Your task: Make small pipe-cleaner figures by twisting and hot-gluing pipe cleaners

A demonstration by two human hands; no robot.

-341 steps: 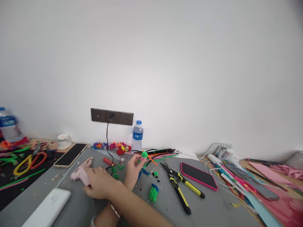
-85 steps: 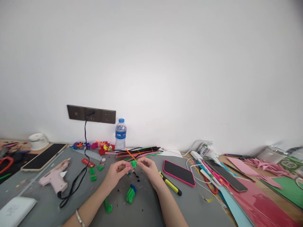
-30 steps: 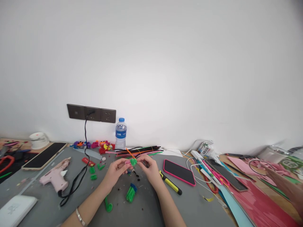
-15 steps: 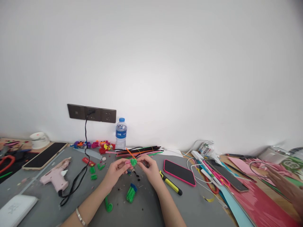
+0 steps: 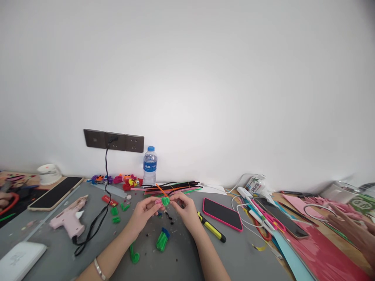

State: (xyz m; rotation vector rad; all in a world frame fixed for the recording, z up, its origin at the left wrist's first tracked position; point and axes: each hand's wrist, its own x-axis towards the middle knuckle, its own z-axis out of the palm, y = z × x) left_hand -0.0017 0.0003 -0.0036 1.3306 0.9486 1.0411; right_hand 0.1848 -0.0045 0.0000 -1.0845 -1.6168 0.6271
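Note:
My left hand (image 5: pixel 145 210) has its fingers closed on a small pipe-cleaner piece (image 5: pixel 165 201), a green coil with pink beside it. From the other side, my right hand (image 5: pixel 184 207) pinches the green end. Fingers partly hide how the piece is shaped. Just behind it, an orange pipe cleaner (image 5: pixel 161 189) slants up. On the grey mat below my hands lies a green bundle with a blue end (image 5: pixel 162 240). Near my left forearm is a green pipe cleaner with a curled end (image 5: pixel 134 256).
A pink glue gun (image 5: pixel 68 220) with a black cord lies left. Behind are a water bottle (image 5: pixel 150 166) and pipe cleaners (image 5: pixel 181 188). To the right are a pink-edged phone (image 5: pixel 222 214) and a yellow-black cutter (image 5: pixel 213 229). Another person's hand (image 5: pixel 351 230) is at far right.
My hands and the pipe-cleaner piece stay almost still. At far right, the other person's hand and a white loop have shifted slightly left. At far left, another hand appears by the red-handled scissors.

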